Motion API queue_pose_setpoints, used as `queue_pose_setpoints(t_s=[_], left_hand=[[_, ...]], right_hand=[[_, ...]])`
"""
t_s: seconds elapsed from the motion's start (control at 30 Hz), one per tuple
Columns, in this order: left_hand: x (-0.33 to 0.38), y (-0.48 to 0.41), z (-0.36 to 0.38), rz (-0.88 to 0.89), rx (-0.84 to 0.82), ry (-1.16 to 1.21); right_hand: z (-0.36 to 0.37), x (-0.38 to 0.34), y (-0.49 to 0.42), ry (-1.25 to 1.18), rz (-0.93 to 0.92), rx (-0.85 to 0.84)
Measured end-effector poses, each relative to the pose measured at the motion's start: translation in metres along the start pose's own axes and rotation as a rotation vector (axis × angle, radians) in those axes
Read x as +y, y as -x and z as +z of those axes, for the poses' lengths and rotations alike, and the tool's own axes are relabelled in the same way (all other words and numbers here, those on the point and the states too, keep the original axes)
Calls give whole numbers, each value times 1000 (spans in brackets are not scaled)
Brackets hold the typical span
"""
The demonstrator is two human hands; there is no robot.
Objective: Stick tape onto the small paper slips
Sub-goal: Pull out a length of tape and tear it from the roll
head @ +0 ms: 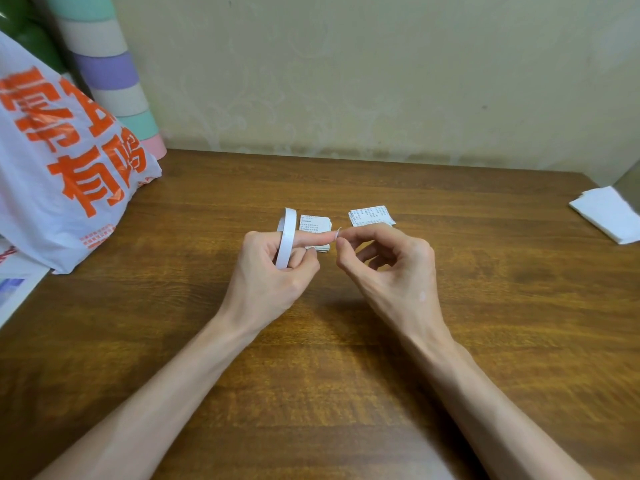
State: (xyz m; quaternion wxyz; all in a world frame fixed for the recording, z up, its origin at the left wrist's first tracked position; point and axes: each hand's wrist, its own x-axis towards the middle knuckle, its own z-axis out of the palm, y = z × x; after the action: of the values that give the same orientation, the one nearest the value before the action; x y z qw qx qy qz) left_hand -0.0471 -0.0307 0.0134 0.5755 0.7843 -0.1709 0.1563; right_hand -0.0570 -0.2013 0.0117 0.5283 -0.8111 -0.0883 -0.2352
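White tape roll [286, 237] sits like a ring on the forefinger of your left hand [273, 271]. That finger points straight out to the right through the roll, while your thumb and other fingers curl in beneath and grip it. Your right hand [391, 268] meets the tip of that forefinger, its thumb and forefinger pinching a small bit of tape [337, 233] that curls up just above the fingertip. Whether this bit is joined to the roll, you cannot tell from this view.

Both hands hover above the wooden counter [485, 306]. The paper slips lie in two small piles just beyond your hands: the near pile [313, 223] is partly hidden behind your left forefinger, just right of the roll, and the second pile [371, 216] lies just behind your right hand's knuckles, a little apart from the first.

Off to the left stands a plastic bag [52, 168] with orange print, with a pastel striped tube [110, 71] behind it. A folded white sheet [609, 214] lies at the counter's far right edge.
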Motion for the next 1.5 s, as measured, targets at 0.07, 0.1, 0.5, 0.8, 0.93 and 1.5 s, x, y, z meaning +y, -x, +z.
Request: queue_pose_setpoints(t_s=[0.07,0.1,0.5,0.8,0.93,1.5], left_hand=[[0,0,0,-3,-4,5],[0,0,0,-3,-6,4],[-2,-1,1,-54,-9,78],[3,0,0,-76,-12,81],[2,-1,0,-81,-15,87],[3,1,0,-37,-24,39]], right_hand=[[0,0,0,1,-5,-1],[1,0,0,5,-7,-1],[1,1,1,46,-67,19],[0,1,1,119,-110,21],[0,2,2,152,-141,20],[-1,-1,1,109,-85,30]])
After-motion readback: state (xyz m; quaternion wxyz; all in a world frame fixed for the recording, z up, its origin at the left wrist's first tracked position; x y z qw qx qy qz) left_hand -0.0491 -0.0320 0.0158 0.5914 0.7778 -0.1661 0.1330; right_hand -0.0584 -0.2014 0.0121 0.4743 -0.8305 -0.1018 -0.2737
